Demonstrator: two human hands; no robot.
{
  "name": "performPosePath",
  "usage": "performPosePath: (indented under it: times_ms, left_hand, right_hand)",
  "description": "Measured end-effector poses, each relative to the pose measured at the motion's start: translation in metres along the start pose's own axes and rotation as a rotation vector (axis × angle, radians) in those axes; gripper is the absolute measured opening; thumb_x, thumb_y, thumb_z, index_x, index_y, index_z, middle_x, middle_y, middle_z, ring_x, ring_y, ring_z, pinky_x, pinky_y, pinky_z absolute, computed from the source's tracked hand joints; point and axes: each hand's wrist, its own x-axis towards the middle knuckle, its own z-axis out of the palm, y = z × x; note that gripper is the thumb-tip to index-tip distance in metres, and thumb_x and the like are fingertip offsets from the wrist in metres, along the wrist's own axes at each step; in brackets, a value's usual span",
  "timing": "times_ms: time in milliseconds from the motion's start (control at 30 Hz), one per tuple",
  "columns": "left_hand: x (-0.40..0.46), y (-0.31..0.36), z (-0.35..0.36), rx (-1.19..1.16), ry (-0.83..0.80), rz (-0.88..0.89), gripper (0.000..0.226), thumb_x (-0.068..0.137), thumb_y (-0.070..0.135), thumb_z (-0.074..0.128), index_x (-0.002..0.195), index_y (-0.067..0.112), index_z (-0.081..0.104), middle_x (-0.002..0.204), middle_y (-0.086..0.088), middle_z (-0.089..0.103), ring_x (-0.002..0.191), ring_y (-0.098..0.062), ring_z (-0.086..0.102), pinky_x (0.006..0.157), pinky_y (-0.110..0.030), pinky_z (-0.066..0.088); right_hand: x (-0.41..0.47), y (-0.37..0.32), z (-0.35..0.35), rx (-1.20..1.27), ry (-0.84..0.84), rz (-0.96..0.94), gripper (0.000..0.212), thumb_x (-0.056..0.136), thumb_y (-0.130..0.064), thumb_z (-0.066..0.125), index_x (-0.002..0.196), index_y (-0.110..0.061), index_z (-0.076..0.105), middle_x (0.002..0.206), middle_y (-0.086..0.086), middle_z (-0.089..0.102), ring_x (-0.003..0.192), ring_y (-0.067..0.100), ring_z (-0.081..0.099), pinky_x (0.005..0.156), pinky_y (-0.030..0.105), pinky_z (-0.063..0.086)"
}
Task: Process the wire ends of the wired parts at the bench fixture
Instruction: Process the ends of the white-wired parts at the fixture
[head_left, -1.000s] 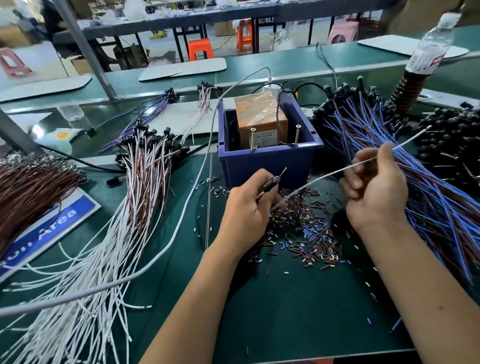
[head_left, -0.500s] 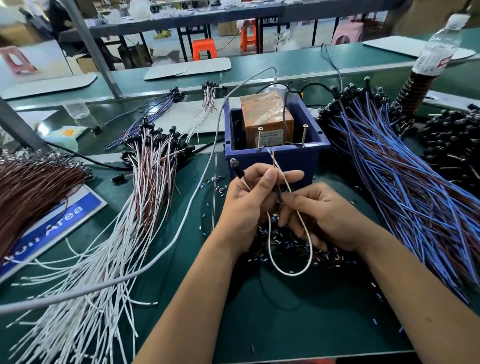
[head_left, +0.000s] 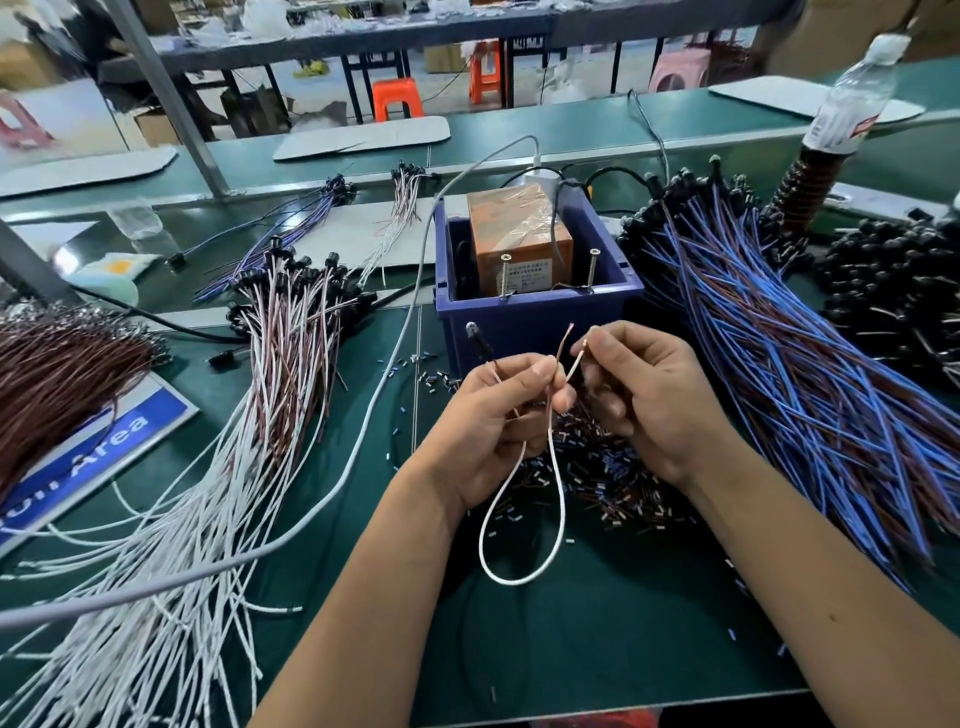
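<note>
Hands meet in front of the blue bin (head_left: 540, 317) on the green surface (head_left: 597, 639). The left hand (head_left: 488, 426) pinches the wired part (head_left: 558, 483) between thumb and fingers, and the wire loop hangs below it. The right hand (head_left: 649, 395) pinches one bare wire end (head_left: 581, 349) at its fingertips; the second stripped end (head_left: 567, 332) stands free just beside it. Inside the bin sits an orange box (head_left: 517, 234) with a small label, too blurred to read, and two screws (head_left: 593, 270) stand at its front edge. Insulation scraps (head_left: 613, 478) lie under the hands. White wires (head_left: 171, 571) lie at the left, blue wires (head_left: 789, 374) at the right. A blue sign (head_left: 104, 447) at the left shows the word "Area". A bottle (head_left: 852, 114) stands far right; its label is unreadable.
</note>
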Motion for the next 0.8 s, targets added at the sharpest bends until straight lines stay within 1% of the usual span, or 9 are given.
performPosePath:
  times_ms: [200, 300, 367, 433, 533, 600, 700, 767, 800]
  left_hand:
    - [0.0, 0.0, -0.002, 0.028, 0.023, 0.018, 0.021, 0.101, 0.021, 0.054, 0.083, 0.013, 0.063, 0.071, -0.002, 0.058, 0.04, 0.0, 0.028, 0.038, -0.012, 0.026]
    - [0.0, 0.001, -0.003, 0.01, 0.03, 0.075, 0.022, 0.103, 0.019, 0.052, 0.084, 0.013, 0.062, 0.071, -0.001, 0.058, 0.044, -0.003, 0.022, 0.039, -0.012, 0.028]
    - [0.001, 0.001, -0.004, 0.011, 0.039, 0.117, 0.025, 0.106, 0.018, 0.049, 0.085, 0.013, 0.062, 0.074, -0.001, 0.059, 0.046, -0.004, 0.019, 0.04, -0.012, 0.027]
    - [0.002, 0.0, -0.002, 0.05, 0.055, 0.151, 0.027, 0.108, 0.017, 0.047, 0.086, 0.014, 0.063, 0.077, -0.001, 0.058, 0.045, -0.001, 0.023, 0.041, -0.014, 0.021]
    - [0.001, -0.003, 0.002, 0.139, 0.107, 0.187, 0.024, 0.105, 0.021, 0.051, 0.086, 0.016, 0.065, 0.077, -0.001, 0.058, 0.044, 0.0, 0.027, 0.044, -0.021, 0.017]
    - [0.0, -0.003, 0.004, 0.209, 0.138, 0.211, 0.022, 0.105, 0.021, 0.053, 0.086, 0.016, 0.063, 0.076, 0.0, 0.06, 0.043, 0.002, 0.036, 0.043, -0.016, 0.023]
    - [-0.001, -0.003, 0.009, 0.265, 0.162, 0.259, 0.022, 0.108, 0.014, 0.05, 0.088, 0.012, 0.06, 0.076, 0.0, 0.061, 0.05, 0.001, 0.054, 0.048, -0.01, 0.041]
    - [0.0, -0.004, 0.011, 0.296, 0.181, 0.274, 0.021, 0.108, 0.012, 0.049, 0.09, 0.01, 0.06, 0.078, -0.001, 0.063, 0.058, -0.003, 0.059, 0.055, -0.013, 0.048]
    - [0.0, -0.005, 0.012, 0.318, 0.19, 0.28, 0.02, 0.108, 0.012, 0.049, 0.092, 0.01, 0.061, 0.079, -0.002, 0.064, 0.063, -0.009, 0.061, 0.06, -0.018, 0.05]
  right_hand:
    - [0.001, 0.001, 0.001, -0.064, 0.097, -0.04, 0.022, 0.104, -0.012, 0.06, 0.083, -0.008, 0.067, 0.064, 0.003, 0.055, 0.039, 0.007, 0.039, 0.035, 0.018, 0.028]
    - [0.004, -0.001, -0.005, -0.012, 0.212, -0.052, 0.024, 0.104, -0.018, 0.061, 0.082, -0.011, 0.065, 0.064, 0.003, 0.053, 0.038, 0.008, 0.037, 0.034, 0.018, 0.026]
    - [0.003, -0.001, -0.007, -0.024, 0.175, -0.035, 0.026, 0.1, -0.033, 0.066, 0.082, -0.015, 0.068, 0.063, 0.003, 0.054, 0.037, 0.009, 0.038, 0.034, 0.018, 0.028]
    - [0.001, 0.003, -0.003, -0.052, 0.059, -0.001, 0.027, 0.092, -0.042, 0.069, 0.083, -0.017, 0.074, 0.062, 0.003, 0.056, 0.037, 0.009, 0.04, 0.034, 0.017, 0.029]
    - [-0.001, 0.008, 0.005, -0.058, -0.053, -0.014, 0.012, 0.086, -0.029, 0.074, 0.087, -0.018, 0.077, 0.065, 0.006, 0.06, 0.04, 0.009, 0.042, 0.035, 0.017, 0.031]
    - [-0.001, 0.007, 0.004, -0.015, -0.059, -0.019, 0.009, 0.085, -0.021, 0.076, 0.09, -0.015, 0.077, 0.069, 0.005, 0.065, 0.041, 0.008, 0.043, 0.035, 0.017, 0.031]
    - [0.0, 0.006, 0.0, 0.065, -0.085, 0.014, 0.01, 0.085, -0.018, 0.075, 0.093, -0.013, 0.078, 0.071, 0.006, 0.066, 0.042, 0.006, 0.043, 0.034, 0.016, 0.031]
    - [0.0, 0.005, 0.0, 0.091, -0.091, 0.024, 0.01, 0.084, -0.018, 0.074, 0.092, -0.012, 0.077, 0.071, 0.007, 0.065, 0.043, 0.006, 0.043, 0.035, 0.016, 0.031]
    - [0.0, 0.006, 0.0, 0.097, -0.088, 0.019, 0.009, 0.084, -0.018, 0.074, 0.091, -0.013, 0.076, 0.071, 0.007, 0.065, 0.044, 0.006, 0.044, 0.035, 0.016, 0.031]
